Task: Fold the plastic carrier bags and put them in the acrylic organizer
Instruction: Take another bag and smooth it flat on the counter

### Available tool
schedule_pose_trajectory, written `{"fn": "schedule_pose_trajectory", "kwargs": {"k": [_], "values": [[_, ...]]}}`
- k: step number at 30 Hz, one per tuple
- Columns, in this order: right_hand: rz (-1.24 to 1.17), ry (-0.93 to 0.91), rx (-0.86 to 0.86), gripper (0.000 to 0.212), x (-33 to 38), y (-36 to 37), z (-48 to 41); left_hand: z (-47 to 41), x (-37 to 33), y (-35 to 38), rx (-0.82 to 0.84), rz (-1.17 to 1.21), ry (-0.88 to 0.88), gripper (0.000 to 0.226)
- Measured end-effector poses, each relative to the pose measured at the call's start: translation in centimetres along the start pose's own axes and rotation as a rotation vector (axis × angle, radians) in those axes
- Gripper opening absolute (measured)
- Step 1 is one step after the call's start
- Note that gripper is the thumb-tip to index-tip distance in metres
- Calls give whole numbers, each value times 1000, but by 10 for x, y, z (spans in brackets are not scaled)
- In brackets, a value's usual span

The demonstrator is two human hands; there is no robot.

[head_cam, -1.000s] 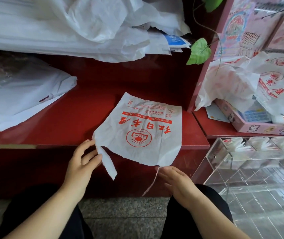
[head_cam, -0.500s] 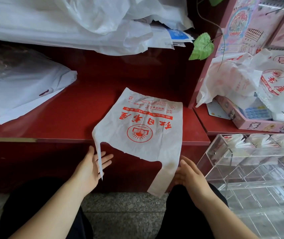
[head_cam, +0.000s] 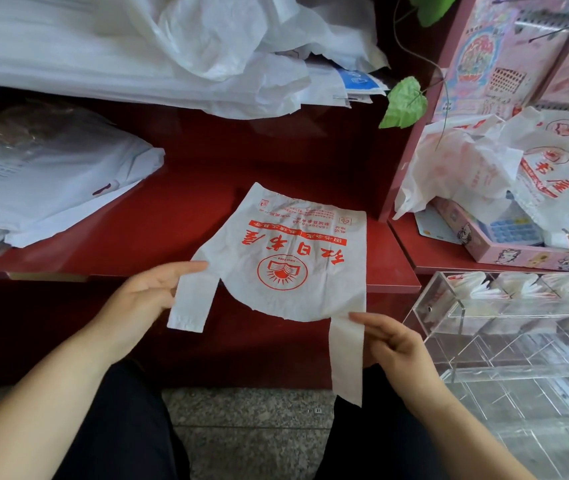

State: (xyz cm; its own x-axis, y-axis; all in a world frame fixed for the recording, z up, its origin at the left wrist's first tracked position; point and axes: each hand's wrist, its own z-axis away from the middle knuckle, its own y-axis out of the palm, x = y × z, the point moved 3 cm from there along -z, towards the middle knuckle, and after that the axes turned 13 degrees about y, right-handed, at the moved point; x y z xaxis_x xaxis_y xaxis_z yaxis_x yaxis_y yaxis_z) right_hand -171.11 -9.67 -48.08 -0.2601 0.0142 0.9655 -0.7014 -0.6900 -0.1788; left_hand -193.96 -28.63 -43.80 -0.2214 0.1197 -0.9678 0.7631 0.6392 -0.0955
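Closest to the camera, above dark-trousered knees and a speckled stone floor [head_cam: 252,438], held both hands at the handles of one white carrier bag [head_cam: 297,258] printed in red. Had the left hand [head_cam: 144,303] palm up, fingers [head_cam: 186,268] straight and slightly apart, touching the left handle [head_cam: 189,303] with nothing gripped. Had the right hand [head_cam: 397,344] with fingers [head_cam: 362,317] straight and loosely apart, tips against the edge of the right handle [head_cam: 345,358]; saw no pinch. Found the bag's body spread flat on the red desk [head_cam: 207,209], print upside down to the wearer, both handles past the front edge. Just right, below desk level, noted the clear acrylic organizer [head_cam: 518,341] with folded bags [head_cam: 466,285] in its top compartments. Beyond that, saw a pink box [head_cam: 518,254] under a heap of loose printed bags [head_cam: 477,168]. Farther back, spotted white parcels [head_cam: 51,188] at left, crumpled white plastic [head_cam: 189,46] higher up, and a green leaf [head_cam: 404,102]
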Motion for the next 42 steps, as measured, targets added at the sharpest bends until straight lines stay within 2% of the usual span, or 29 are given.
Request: {"fn": "schedule_pose_trajectory", "kwargs": {"k": [3, 6, 9, 10, 14, 15, 17, 19, 22, 26, 28, 31, 33, 34, 36, 37, 38, 39, 40, 42], "values": [[105, -88, -52, 48, 9, 1, -1, -8, -10, -2, 160, -207, 43, 59], [358, -281, -282, 42, 23, -5, -8, -20, -22, -2, 216, -311, 105, 67], [501, -492, -391, 10, 47, -10, -20, -48, -33, -1, 223, -349, 133, 71], [502, -519, -395, 10, 55, -12, -28, -61, -35, 0, 228, -375, 141, 67], [394, -273, -311, 10, 80, -17, -74, -115, -39, 13, 175, -440, 154, 30], [388, -228, -310, 11, 84, -18, -86, -128, -34, 16, 133, -456, 129, 27], [391, -146, -326, 15, 88, -20, -109, -153, -14, 21, 107, -461, 52, 34], [372, 3, -309, 23, 84, -21, -132, -170, 6, 28, 95, -453, -41, 26], [352, 257, -333, 31, 68, -27, -158, -185, 30, 35, 17, -516, -108, 49], [384, 388, -329, 16, 64, -34, -182, -200, 50, 42, 19, -747, -133, 51], [401, 452, -310, 17, 63, -35, -190, -207, 58, 40, 12, -825, -158, 46], [492, 469, -333, 19, 60, -36, -198, -215, 55, 40, 1, -766, -92, 18], [538, 465, -348, 23, 59, -36, -201, -217, 52, 33, -85, -664, -75, 32], [560, 468, -347, 25, 58, -35, -202, -215, 47, 28, -121, -695, -52, 38], [585, 476, -330, 24, 59, -34, -202, -198, 32, 27, -176, -834, 149, 40], [589, 474, -325, 21, 59, -34, -202, -186, 27, 32, -125, -881, 293, 45], [598, 466, -327, 17, 60, -33, -202, -171, 25, 42, -2, -908, 391, 60], [618, 453, -337, 15, 60, -32, -202, -157, 25, 54, 166, -957, 400, 76], [653, 437, -350, 16, 61, -31, -201, -146, 32, 64, 320, -1036, 336, 87], [739, 408, -376, 20, 63, -30, -199, -137, 53, 74, 493, -1177, 187, 80]]}}
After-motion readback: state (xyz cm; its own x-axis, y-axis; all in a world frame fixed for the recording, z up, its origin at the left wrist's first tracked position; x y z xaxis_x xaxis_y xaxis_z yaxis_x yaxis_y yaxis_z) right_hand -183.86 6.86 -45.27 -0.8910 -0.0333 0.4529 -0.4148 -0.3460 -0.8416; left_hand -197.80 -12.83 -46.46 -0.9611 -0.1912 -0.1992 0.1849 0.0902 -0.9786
